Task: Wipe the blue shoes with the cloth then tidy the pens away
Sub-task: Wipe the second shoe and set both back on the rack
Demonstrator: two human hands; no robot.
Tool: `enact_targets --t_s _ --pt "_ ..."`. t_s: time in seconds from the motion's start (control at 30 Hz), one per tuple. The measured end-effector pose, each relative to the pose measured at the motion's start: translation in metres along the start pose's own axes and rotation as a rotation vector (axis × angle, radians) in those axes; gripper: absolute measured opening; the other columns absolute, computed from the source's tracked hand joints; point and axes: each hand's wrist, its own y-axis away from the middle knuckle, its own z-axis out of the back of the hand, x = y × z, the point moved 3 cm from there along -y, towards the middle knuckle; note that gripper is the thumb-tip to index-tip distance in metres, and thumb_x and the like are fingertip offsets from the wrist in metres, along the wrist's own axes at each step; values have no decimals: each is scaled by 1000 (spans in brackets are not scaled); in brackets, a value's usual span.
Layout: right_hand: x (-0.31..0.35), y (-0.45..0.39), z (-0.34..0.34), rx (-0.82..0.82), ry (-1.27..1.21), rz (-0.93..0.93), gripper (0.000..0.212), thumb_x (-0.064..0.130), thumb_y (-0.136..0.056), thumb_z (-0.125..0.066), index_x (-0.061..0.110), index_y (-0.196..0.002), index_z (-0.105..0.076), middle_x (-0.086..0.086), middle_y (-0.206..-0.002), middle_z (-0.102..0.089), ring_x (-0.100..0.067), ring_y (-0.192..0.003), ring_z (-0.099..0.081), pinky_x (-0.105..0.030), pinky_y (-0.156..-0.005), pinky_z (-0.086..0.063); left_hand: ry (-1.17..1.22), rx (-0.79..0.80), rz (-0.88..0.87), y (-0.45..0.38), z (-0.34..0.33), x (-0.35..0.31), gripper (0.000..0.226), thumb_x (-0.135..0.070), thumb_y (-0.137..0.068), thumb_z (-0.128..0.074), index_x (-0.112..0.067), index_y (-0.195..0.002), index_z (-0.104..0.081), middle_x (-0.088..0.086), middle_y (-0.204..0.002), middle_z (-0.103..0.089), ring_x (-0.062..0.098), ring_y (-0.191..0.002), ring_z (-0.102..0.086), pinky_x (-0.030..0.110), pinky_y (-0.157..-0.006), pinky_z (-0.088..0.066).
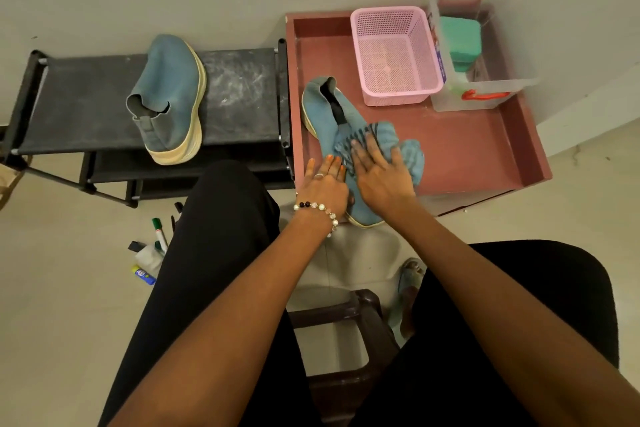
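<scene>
One blue shoe (pixel 329 111) lies in the red tray (pixel 467 149), its toe end toward me. A blue striped cloth (pixel 408 149) is spread over its front. My right hand (pixel 379 172) presses flat on the cloth with straight fingers. Beside it, my left hand (pixel 323 185) steadies the shoe's left side, fingers extended, thumb hidden under the shoe. The second blue shoe (pixel 169 97) sits on the black shoe rack (pixel 242 94). Several pens and markers (pixel 157 236) lie on the floor left of my knee, partly hidden by it.
A pink mesh basket (pixel 398 55) and a clear plastic box (pixel 485 80) holding a green item stand at the tray's back. A dark stool (pixel 349 315) is between my legs. A small blue-yellow tube (pixel 143 276) lies near the pens.
</scene>
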Motion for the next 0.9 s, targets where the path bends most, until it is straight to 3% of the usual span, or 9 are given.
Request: enact_targets --t_s 0.13,0.23,0.43,0.6,0.9 --pt "-5 -45 21 4 98 -47 51 28 -101 -23 12 -150 -19 -4 -160 1 -24 -146 7 -50 -113 -9 3 18 23 -1 -2 -2 64 -44 -101 -29 -12 -152 -10 1 -161 0 15 -147 5 48 -116 8" --pt "-2 -54 25 11 51 -72 52 25 -102 -22 9 -151 -14 -4 -160 0 -22 -147 6 -49 -114 -10 -7 -16 51 2 -4 0 62 -43 -101 -29 -13 -152 -10 -2 -161 -2 13 -147 3 49 -115 9" --pt "-1 6 -1 68 -89 -83 55 27 -103 -21 5 -151 -7 -7 -160 -2 -20 -147 6 -50 -113 -15 19 -82 48 6 1 -1 50 -17 -103 -19 -12 -152 -13 -2 -161 -5 13 -148 0 50 -115 8" --pt "7 44 -3 205 -177 -24 57 22 -100 -32 8 -151 -12 -4 -160 -6 -21 -147 1 -49 -113 -15 36 -56 58 3 -3 -2 51 -21 -104 -24 -12 -152 -11 -1 -161 -1 14 -147 3 50 -115 8" --pt "-10 -2 -6 104 48 10 55 29 -102 -11 7 -151 0 -5 -160 5 -18 -146 15 -59 -111 9 110 -1 124 -2 1 -15 50 -12 -103 -19 -3 -151 -8 8 -160 2 23 -147 7 45 -116 9"
